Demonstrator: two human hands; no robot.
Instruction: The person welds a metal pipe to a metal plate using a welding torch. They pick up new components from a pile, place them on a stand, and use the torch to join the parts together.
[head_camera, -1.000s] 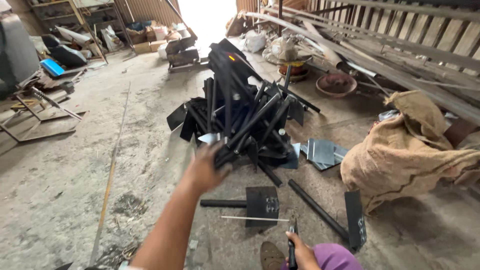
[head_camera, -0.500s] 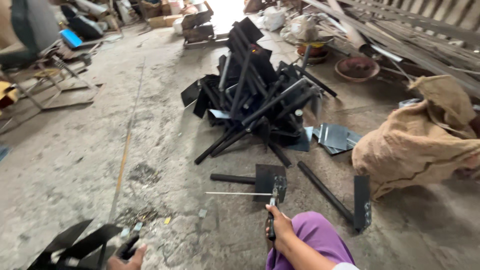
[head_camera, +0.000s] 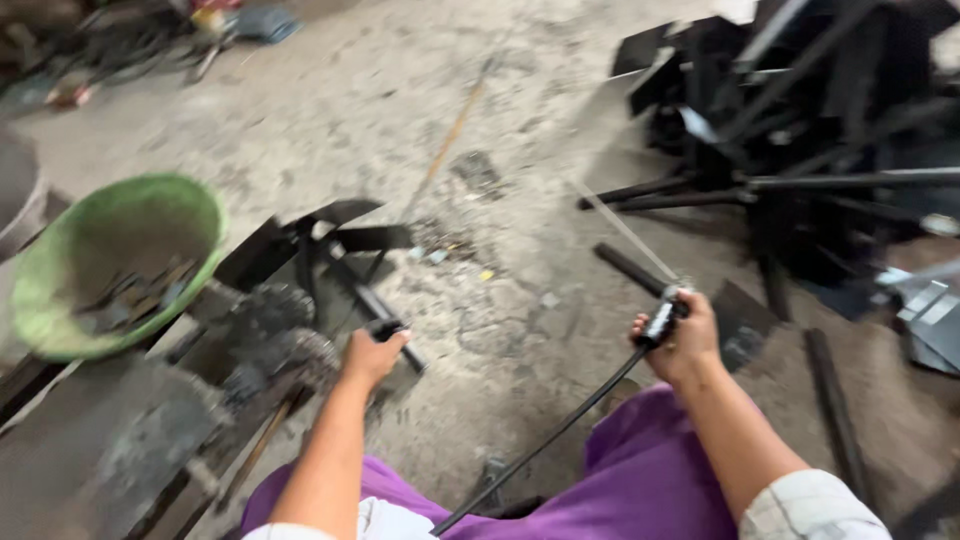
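My left hand (head_camera: 372, 355) grips the black bar of a metal stand piece (head_camera: 330, 250) whose flat black plates rest on the concrete floor at centre left. My right hand (head_camera: 680, 340) is closed around a welding electrode holder (head_camera: 662, 320) with a thin rod (head_camera: 625, 232) sticking up and away from it and a black cable (head_camera: 545, 445) running back over my purple-clad lap. A short black bar (head_camera: 630, 268) lies on the floor just beyond the right hand.
A green bowl (head_camera: 200, 215) holding small metal parts sits at the left on a dirty metal workbench (head_camera: 110, 450). A heap of black metal stands (head_camera: 800, 130) fills the upper right. Loose bars (head_camera: 835, 420) and shiny plates (head_camera: 930, 315) lie at the right.
The view swung left and down. My left hand pulled one black stand piece out of the heap and over to the left near the green bowl. My right hand kept the electrode holder.
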